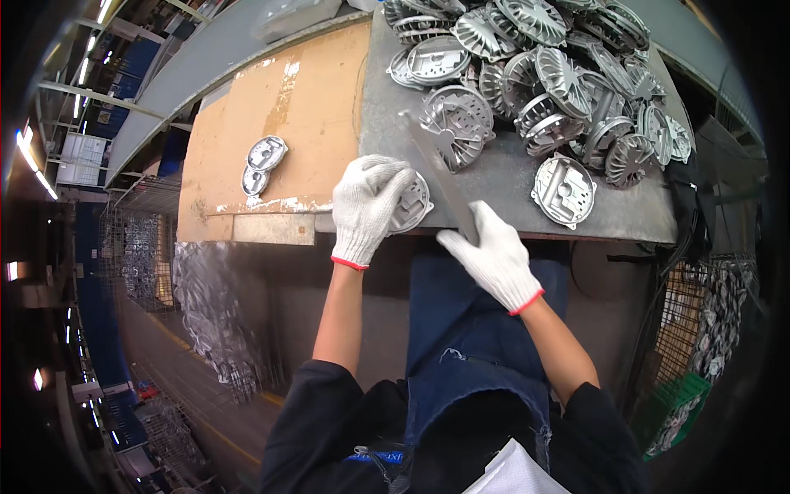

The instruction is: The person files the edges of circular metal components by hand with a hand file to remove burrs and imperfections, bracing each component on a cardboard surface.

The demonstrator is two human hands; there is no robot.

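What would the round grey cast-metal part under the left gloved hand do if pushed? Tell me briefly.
The round grey cast-metal part looks rigid and probably heavy for its size. It overhangs the grey bench edge, so a push could drop it. Lying flat, it likely slides rather than rolls.

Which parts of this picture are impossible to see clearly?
Head view only:
- Casting under the left hand: mostly covered by the glove.
- File handle: hidden inside the right hand.
- Pile of castings: cut off by the top edge.
- Parts in the wire bin: too small, dark.
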